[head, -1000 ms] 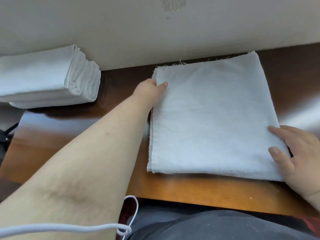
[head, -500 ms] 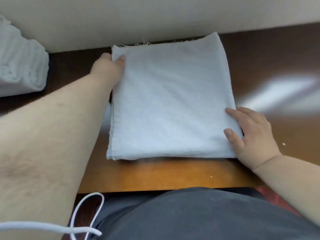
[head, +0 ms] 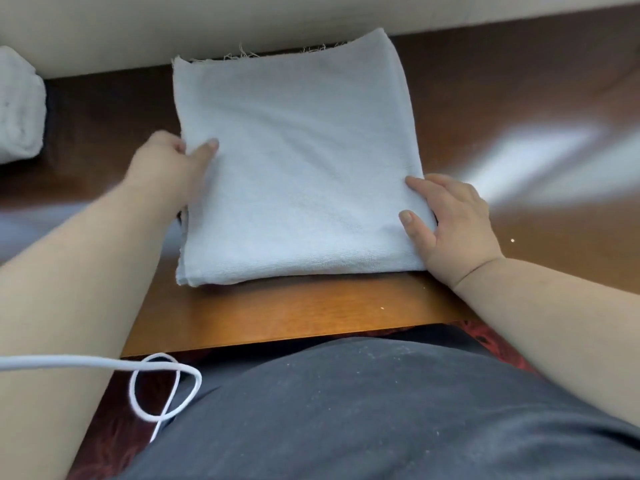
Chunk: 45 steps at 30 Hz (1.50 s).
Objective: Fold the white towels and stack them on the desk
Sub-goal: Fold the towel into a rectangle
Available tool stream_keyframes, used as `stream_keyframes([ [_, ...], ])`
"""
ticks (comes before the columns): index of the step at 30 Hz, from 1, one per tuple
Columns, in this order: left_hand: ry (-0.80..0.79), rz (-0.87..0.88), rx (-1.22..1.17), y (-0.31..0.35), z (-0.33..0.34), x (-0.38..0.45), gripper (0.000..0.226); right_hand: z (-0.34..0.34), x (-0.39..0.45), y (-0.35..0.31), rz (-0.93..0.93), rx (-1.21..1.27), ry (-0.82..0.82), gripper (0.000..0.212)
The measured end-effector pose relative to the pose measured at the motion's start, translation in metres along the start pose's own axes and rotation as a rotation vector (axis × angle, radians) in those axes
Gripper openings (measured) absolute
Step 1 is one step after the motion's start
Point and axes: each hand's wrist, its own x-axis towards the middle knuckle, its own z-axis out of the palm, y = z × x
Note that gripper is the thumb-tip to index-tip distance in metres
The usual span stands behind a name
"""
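A white towel [head: 298,161], folded into a rough square, lies flat on the brown wooden desk [head: 284,313], its frayed far edge against the wall. My left hand [head: 169,168] grips the towel's left edge about halfway down, thumb on top and fingers tucked under. My right hand [head: 450,226] holds the near right corner, thumb and forefinger resting on the cloth. A stack of folded white towels [head: 19,109] sits at the far left of the desk, partly cut off by the frame.
A cream wall [head: 242,22] runs along the back of the desk. A white cable [head: 152,375] loops over my lap below the desk's front edge. Bare desk surface extends to the right of the towel.
My left hand has slid from the towel's far left corner down to the middle of its left edge. The view has shifted right, so the stack sits further left.
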Motion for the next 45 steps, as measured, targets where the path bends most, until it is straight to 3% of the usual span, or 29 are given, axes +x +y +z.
stream_keyframes([
  [5, -0.077, -0.027, 0.025, -0.027, 0.017, -0.059, 0.040, 0.001, -0.001, 0.002, 0.005, 0.012, 0.007, 0.065],
  [13, -0.070, -0.027, -0.024, -0.032, 0.012, -0.052, 0.044, 0.000, 0.000, 0.000, 0.012, 0.014, 0.015, 0.064],
  [19, 0.012, -0.149, 0.006, -0.058, 0.010, -0.090, 0.054, 0.001, -0.001, -0.009, 0.026, 0.011, 0.003, 0.066],
  [24, 0.033, 0.036, 0.051, -0.075, 0.025, -0.126, 0.047, 0.000, 0.001, -0.003, 0.045, -0.001, -0.028, 0.061],
  [28, 0.058, 0.039, 0.013, -0.075, 0.025, -0.127, 0.042, -0.005, 0.001, -0.003, 0.103, 0.097, -0.051, 0.052],
  [32, 0.008, 0.031, 0.000, -0.077, 0.028, -0.126, 0.039, -0.009, -0.006, -0.011, 0.274, 0.256, -0.018, 0.050],
  [36, 0.006, 0.035, 0.007, -0.078, 0.027, -0.126, 0.047, -0.005, -0.016, -0.013, 0.347, 0.295, -0.085, 0.047],
  [39, -0.038, 0.045, 0.070, -0.079, 0.026, -0.131, 0.050, -0.015, -0.013, -0.016, 0.397, 0.342, -0.140, 0.052],
  [42, -0.055, -0.042, 0.000, -0.074, 0.019, -0.130, 0.037, -0.027, 0.005, -0.027, 0.414, 0.386, -0.183, 0.059],
  [44, 0.047, -0.027, -0.069, -0.066, 0.014, -0.129, 0.044, -0.030, 0.038, -0.036, 0.394, 0.392, -0.174, 0.062],
  [45, 0.131, 0.076, -0.021, -0.060, 0.014, -0.130, 0.049, -0.031, 0.061, -0.039, 0.378, 0.380, -0.171, 0.065],
])
